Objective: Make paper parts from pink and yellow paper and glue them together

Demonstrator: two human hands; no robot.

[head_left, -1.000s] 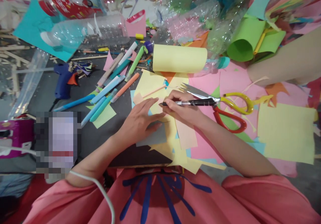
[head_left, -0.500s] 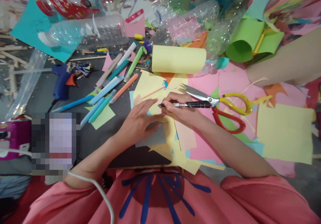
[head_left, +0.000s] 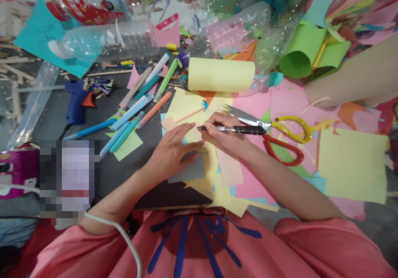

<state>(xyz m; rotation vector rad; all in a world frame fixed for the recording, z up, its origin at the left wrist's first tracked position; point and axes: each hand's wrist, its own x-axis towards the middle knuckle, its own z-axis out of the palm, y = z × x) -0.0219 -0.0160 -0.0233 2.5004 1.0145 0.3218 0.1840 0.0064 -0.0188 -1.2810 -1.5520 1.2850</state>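
Observation:
My right hand (head_left: 222,132) grips a black pen (head_left: 245,129), its tip pointing left at a small piece of paper between my hands. My left hand (head_left: 175,145) lies with fingers apart, its fingertips on that paper piece, which is partly hidden. Beneath both hands are pale yellow paper sheets (head_left: 183,103). Just beyond the pen lie large scissors (head_left: 264,125) with one yellow and one red handle, blades apart. A yellow paper roll (head_left: 221,74) around a clear bottle lies on its side behind my hands.
Several markers (head_left: 133,112) and a blue glue gun (head_left: 76,103) lie left. Plastic bottles (head_left: 108,37) crowd the back. A green paper roll (head_left: 300,54) stands back right, near another person's limb (head_left: 351,74). A yellow sheet (head_left: 353,166) lies right. A white cable (head_left: 124,236) crosses my left arm.
The pen has shifted very slightly to the right and lies a little flatter in my right hand. My left hand stays almost in the same place.

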